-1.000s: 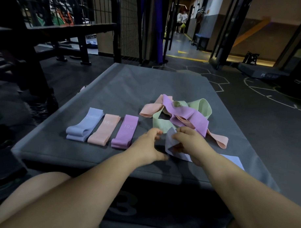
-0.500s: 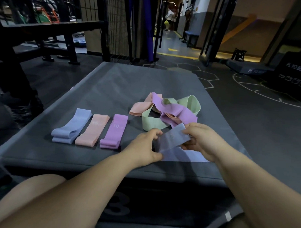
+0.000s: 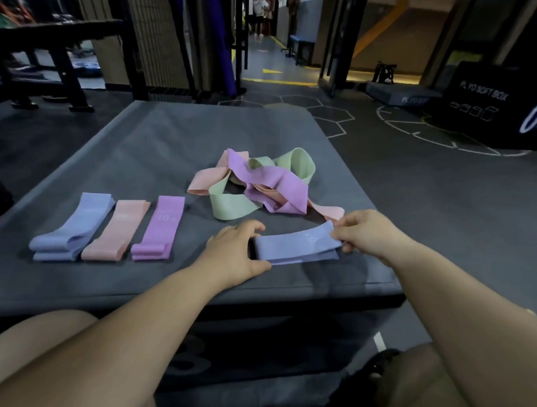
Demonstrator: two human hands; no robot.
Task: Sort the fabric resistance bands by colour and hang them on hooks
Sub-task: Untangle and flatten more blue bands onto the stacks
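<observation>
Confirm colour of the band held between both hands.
Pale periwinkle blue band, faint white print near the right hand; head view.

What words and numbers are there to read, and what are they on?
"PL YO SOFT BOX": black box on the right.
"10": folded purple band.
"3": front of the grey box, partly hidden.
Print on the held blue band: too blurred to read.

You've got three folded at nine o'clock: one blue band (image 3: pixel 73 228), one peach band (image 3: pixel 117 231), one purple band (image 3: pixel 160 230). One second blue band (image 3: pixel 296 246) at six. The tangle (image 3: pixel 260 185) at twelve shows three colours, count unclear.
</observation>
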